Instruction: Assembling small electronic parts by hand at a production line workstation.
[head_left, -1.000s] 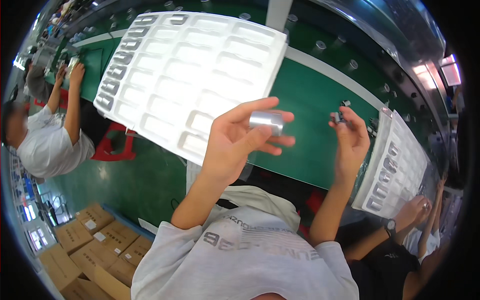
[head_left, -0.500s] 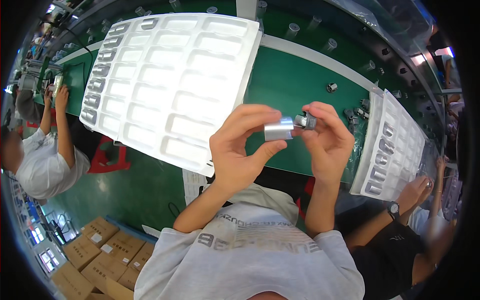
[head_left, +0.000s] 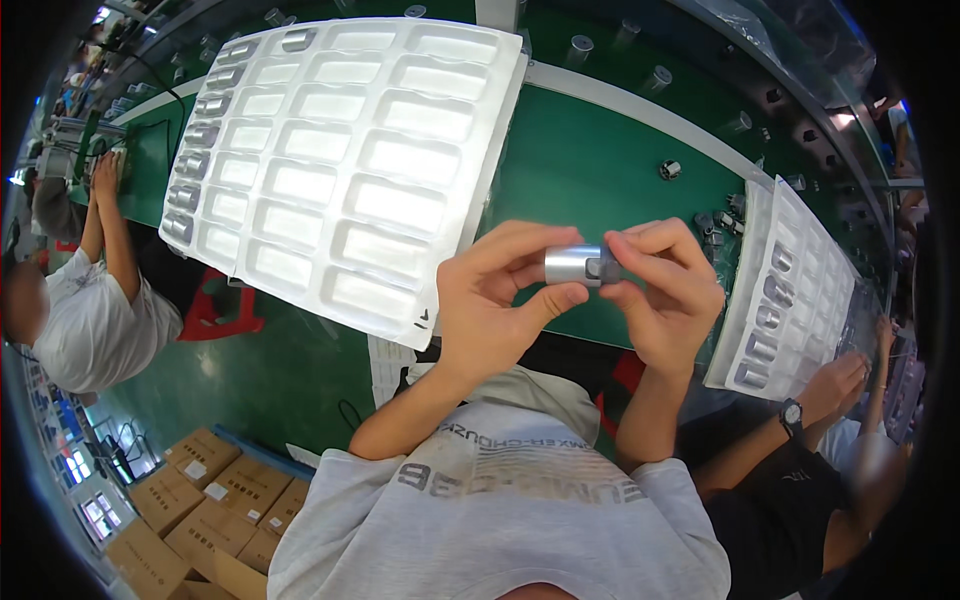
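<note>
A silver metal cylinder (head_left: 566,264) is pinched between the thumb and fingers of my left hand (head_left: 490,305) above the green bench. My right hand (head_left: 670,290) closes its thumb and fingertips on a small dark grey end piece (head_left: 604,269). That piece meets the cylinder's right end, and its inner part is hidden from sight. Left of my hands lies a large white moulded tray (head_left: 492,140). Silver cylinders fill its far-left column, and one more cylinder (head_left: 298,39) rests at the top of the second column.
A small metal part (head_left: 670,170) and a cluster of dark end pieces (head_left: 712,232) lie on the bench (head_left: 570,150) at right. Beyond them is a second white tray (head_left: 722,345), beside a co-worker's watch-wearing arm (head_left: 800,410). Another person (head_left: 90,320) works at far left. Cardboard boxes (head_left: 205,520) stand lower left.
The end piece was apart from the cylinder, with a pale inner part showing; now it meets the cylinder's end. My hands have come together and shifted slightly right.
</note>
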